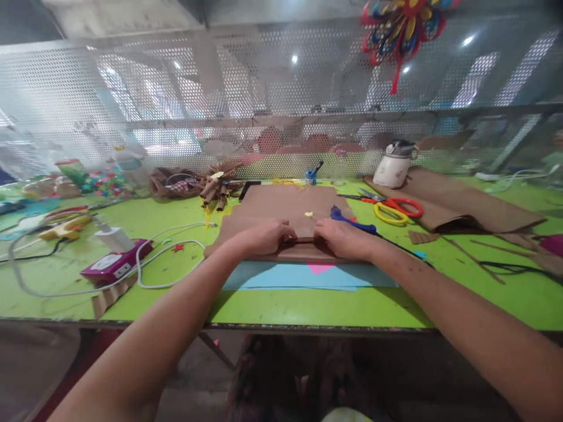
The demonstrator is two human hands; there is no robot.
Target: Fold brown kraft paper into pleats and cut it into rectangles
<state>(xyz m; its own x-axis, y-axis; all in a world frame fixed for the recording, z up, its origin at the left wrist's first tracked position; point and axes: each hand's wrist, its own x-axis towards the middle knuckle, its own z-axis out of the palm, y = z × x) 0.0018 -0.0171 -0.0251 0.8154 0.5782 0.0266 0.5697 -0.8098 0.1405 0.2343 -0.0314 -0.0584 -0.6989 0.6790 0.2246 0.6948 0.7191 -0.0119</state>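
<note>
A large sheet of brown kraft paper (pixel 277 202) lies on the green table, its near edge turned up into a narrow fold or roll. My left hand (pixel 267 237) pinches that edge with curled fingers. A short gap to the right, my right hand (pixel 342 237) grips the same edge, fingertips closed on it. Beneath the brown sheet, light blue paper (pixel 281 276) sticks out towards me, with a bit of pink paper (pixel 319 268) on it. Just beyond my right hand lies a blue glue gun (pixel 352 220). A small pale yellow scrap (pixel 308 214) rests on the kraft paper.
Red-handled scissors (pixel 404 206) and yellow-handled scissors (pixel 390 214) lie at right, near a white flask (pixel 394 164) and more brown paper (pixel 466 196). To the left are a purple power strip (pixel 116 262), a white cable (pixel 152 286) and paper rolls (pixel 216 190). Behind stands a perforated screen (pixel 281 76).
</note>
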